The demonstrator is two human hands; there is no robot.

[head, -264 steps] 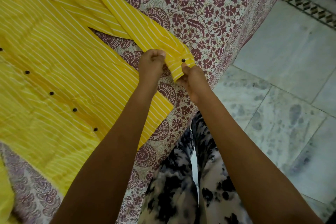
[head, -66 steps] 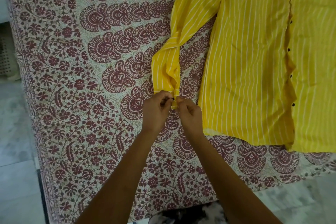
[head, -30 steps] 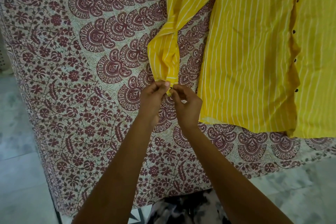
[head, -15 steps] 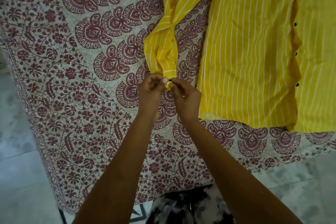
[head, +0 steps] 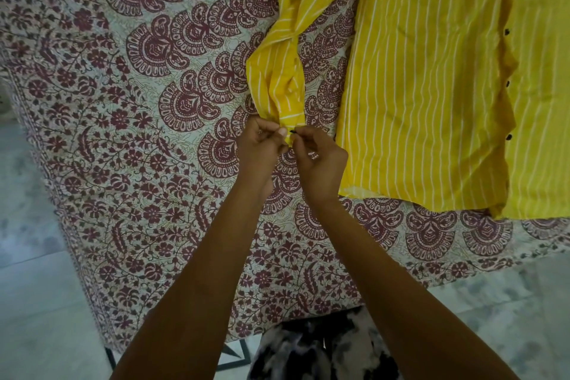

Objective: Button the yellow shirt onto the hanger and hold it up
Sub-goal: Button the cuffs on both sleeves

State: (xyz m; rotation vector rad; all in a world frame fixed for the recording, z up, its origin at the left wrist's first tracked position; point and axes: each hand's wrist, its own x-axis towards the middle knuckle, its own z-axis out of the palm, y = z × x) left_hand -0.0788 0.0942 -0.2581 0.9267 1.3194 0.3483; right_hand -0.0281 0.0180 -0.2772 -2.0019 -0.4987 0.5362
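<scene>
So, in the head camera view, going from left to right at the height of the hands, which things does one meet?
Grey floor → patterned bedsheet → left hand → sleeve cuff with its dark button → right hand → front of the yellow shirt → row of dark buttons.

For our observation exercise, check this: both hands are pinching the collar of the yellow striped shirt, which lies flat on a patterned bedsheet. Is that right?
Not quite. In the head view the left hand and right hand pinch the sleeve cuff, not the collar. The yellow striped shirt does lie flat on the patterned bedsheet.
</scene>
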